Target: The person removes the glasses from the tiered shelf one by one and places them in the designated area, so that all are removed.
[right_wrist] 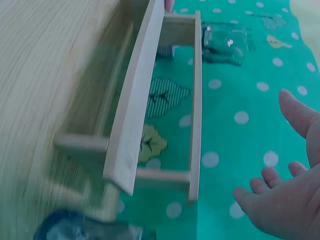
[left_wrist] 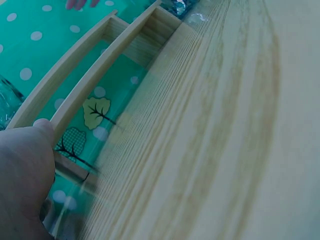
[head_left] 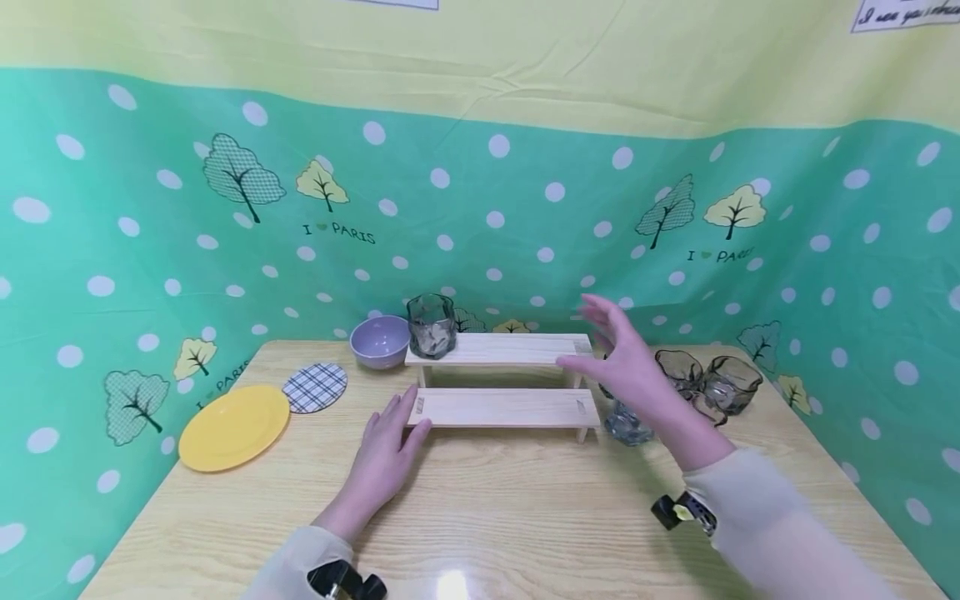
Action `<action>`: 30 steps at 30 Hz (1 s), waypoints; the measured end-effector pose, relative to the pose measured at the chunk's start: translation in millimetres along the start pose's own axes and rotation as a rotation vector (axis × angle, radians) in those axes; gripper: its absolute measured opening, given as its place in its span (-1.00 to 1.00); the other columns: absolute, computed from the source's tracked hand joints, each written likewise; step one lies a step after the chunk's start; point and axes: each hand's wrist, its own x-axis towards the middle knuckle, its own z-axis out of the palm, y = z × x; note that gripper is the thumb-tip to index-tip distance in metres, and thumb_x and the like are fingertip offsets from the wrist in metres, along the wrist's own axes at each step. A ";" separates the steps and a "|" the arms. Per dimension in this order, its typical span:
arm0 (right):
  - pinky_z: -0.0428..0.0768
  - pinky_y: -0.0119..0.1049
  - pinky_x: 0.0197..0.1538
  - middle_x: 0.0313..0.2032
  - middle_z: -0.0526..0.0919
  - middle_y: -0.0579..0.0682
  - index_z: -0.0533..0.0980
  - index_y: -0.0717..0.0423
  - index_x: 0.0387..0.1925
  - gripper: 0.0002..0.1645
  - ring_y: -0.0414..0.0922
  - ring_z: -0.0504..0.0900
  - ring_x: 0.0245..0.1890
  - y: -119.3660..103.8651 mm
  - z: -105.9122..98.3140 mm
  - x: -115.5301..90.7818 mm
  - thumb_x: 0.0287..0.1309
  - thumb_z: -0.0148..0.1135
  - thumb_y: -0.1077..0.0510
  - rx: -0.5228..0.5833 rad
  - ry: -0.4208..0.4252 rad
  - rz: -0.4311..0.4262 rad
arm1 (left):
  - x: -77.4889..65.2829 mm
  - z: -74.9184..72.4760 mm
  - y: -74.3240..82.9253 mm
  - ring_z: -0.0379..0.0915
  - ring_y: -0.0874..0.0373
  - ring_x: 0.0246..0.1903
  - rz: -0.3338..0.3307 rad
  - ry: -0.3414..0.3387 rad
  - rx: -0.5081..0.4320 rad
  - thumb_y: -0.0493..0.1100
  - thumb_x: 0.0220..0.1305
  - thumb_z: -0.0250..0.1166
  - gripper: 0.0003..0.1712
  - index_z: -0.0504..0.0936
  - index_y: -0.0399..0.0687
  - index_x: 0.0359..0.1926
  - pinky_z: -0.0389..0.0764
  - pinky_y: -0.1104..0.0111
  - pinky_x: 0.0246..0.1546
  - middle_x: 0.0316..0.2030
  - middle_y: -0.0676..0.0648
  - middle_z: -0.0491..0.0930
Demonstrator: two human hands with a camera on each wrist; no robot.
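A pale two-tier wooden shelf point(head_left: 502, 407) stands towards the back of the table. On the left end of its upper tier sits a dark glass cup point(head_left: 432, 327). My left hand point(head_left: 386, 442) rests at the left end of the lower tier, thumb along its front edge and fingers at its side. Above the right end of the upper tier hovers my right hand point(head_left: 626, 362), fingers spread and nothing held; the right wrist view shows this hand point(right_wrist: 285, 200) apart from the shelf. Just beyond the right end is a bluish glass point(head_left: 628, 425), partly hidden by my right arm.
More dark glass cups point(head_left: 731, 385) cluster at the right rear of the table. On the left are a purple bowl point(head_left: 380, 342), a checked round mat point(head_left: 315, 388) and a yellow plate point(head_left: 234, 428). A green dotted cloth point(head_left: 495, 192) hangs behind.
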 end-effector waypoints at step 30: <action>0.27 -0.10 0.66 0.61 0.36 0.01 0.18 -0.15 0.72 0.24 -0.03 0.29 0.63 -21.5 113.6 59.8 0.19 0.73 0.11 0.115 -0.071 -0.098 | -1.2 0.4 4.7 0.04 -0.33 0.67 -0.016 -0.002 0.009 0.07 0.75 0.17 -0.21 0.17 -0.13 0.76 -0.13 -0.30 0.68 0.65 -0.29 0.25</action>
